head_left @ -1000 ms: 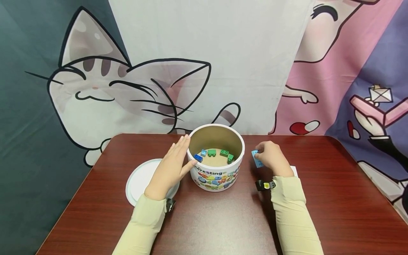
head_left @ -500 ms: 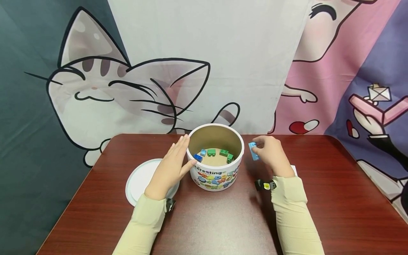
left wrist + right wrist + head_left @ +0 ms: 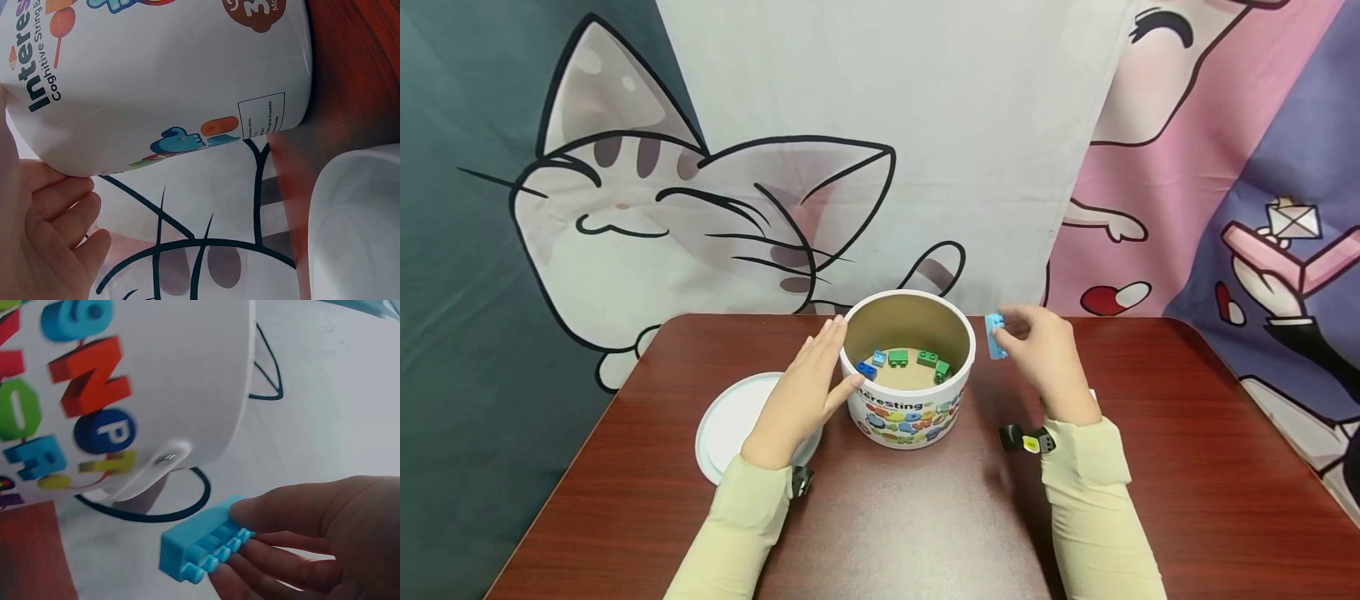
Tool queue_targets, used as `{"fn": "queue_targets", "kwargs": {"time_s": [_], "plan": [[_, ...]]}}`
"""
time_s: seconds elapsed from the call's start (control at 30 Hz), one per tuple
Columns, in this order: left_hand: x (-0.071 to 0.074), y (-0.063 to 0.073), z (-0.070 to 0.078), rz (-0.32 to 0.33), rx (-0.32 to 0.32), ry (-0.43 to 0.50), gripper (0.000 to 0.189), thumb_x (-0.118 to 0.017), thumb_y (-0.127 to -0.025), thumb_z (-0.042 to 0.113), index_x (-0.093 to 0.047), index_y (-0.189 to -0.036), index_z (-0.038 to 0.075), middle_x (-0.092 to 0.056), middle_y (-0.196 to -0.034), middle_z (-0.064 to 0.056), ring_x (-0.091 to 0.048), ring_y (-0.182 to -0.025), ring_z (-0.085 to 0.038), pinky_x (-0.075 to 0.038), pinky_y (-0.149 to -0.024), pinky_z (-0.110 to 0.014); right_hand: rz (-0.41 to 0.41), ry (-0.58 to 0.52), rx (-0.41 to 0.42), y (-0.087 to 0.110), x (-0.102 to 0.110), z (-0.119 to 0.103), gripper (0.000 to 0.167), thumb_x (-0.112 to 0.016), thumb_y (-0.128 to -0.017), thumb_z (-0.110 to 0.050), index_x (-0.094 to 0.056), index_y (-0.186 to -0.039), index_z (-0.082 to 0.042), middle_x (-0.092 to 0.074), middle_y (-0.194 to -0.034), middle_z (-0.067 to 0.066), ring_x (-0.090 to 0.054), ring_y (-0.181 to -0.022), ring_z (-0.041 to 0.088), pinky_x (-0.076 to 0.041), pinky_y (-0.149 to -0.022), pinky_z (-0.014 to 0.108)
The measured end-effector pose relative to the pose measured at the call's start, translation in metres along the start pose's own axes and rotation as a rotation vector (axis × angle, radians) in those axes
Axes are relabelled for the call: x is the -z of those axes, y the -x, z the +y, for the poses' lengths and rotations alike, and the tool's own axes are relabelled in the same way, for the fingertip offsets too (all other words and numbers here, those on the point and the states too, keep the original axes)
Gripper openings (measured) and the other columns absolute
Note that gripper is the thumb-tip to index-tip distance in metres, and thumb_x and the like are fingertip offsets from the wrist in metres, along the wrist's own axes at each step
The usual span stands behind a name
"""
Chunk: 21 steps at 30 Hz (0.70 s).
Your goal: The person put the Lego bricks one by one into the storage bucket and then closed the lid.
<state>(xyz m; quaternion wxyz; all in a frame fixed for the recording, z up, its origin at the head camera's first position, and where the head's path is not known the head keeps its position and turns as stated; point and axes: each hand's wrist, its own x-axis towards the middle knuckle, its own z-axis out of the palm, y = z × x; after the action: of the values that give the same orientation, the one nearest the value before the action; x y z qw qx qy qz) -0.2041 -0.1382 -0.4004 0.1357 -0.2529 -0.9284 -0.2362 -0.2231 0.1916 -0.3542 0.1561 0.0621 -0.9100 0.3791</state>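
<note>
A white printed bucket (image 3: 904,427) stands uncovered on the table. Inside, on its floor, lie several small building blocks, among them a green block (image 3: 898,358) and a dark blue block (image 3: 866,372). My left hand (image 3: 801,393) lies against the bucket's left side with straight fingers, the thumb at the front of the rim. To the right of the bucket, my right hand (image 3: 1043,358) pinches a light blue building block (image 3: 200,537) between thumb and fingers, raised above the table. In the right wrist view the block's studs face down toward the fingers.
A round white lid (image 3: 726,429) lies on the table left of the bucket, partly covered by the left forearm. A sliver of something white shows behind the right wrist. Behind the table (image 3: 910,525) hangs a cartoon-printed cloth (image 3: 1000,108).
My right hand has lifted the light blue block and carried it a little away from me and slightly left, nearer the bucket's rim level. The left hand and the bucket have stayed in place.
</note>
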Motion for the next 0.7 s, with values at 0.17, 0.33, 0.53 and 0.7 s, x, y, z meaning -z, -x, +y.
{"fn": "queue_targets", "kwargs": {"time_s": [0.17,0.33,0.53,0.7], "plan": [[0.000,0.000,0.001,-0.002,0.004,0.002,0.080,-0.057,-0.103,0.044,-0.023,-0.160,0.002,-0.025,-0.166,-0.013,-0.019,-0.155,-0.024,-0.018,-0.125,-0.047,0.097,-0.013,0.051,0.004,0.003,-0.007,0.029,-0.069,-0.092,-0.005,-0.071,-0.120,0.004,-0.072,-0.106,0.022,-0.072,-0.093,0.035,-0.058,-0.086,0.050],[0.000,0.000,0.002,-0.002,0.007,0.003,0.079,-0.059,-0.102,0.042,-0.024,-0.160,0.001,-0.026,-0.166,-0.013,-0.020,-0.154,-0.025,-0.019,-0.125,-0.048,0.188,-0.027,0.091,0.008,0.001,-0.013,0.027,-0.073,-0.090,-0.005,-0.073,-0.117,0.002,-0.071,-0.106,0.019,-0.073,-0.089,0.031,-0.057,-0.077,0.023],[0.000,0.000,0.002,0.001,0.007,0.010,0.079,-0.059,-0.102,0.042,-0.024,-0.160,0.001,-0.026,-0.165,-0.013,-0.021,-0.154,-0.026,-0.019,-0.125,-0.047,0.333,-0.108,0.208,0.008,-0.008,-0.021,0.031,-0.077,-0.085,0.001,-0.075,-0.116,0.001,-0.071,-0.103,0.017,-0.073,-0.085,0.029,-0.046,-0.074,0.001],[0.000,0.000,0.001,-0.005,0.005,0.002,0.079,-0.057,-0.103,0.044,-0.023,-0.160,0.002,-0.024,-0.166,-0.012,-0.020,-0.154,-0.025,-0.017,-0.126,-0.045,0.366,-0.185,0.304,0.011,-0.016,-0.030,0.033,-0.078,-0.083,0.007,-0.074,-0.116,0.003,-0.071,-0.105,0.016,-0.073,-0.087,0.028,-0.052,-0.078,0.006]]}}
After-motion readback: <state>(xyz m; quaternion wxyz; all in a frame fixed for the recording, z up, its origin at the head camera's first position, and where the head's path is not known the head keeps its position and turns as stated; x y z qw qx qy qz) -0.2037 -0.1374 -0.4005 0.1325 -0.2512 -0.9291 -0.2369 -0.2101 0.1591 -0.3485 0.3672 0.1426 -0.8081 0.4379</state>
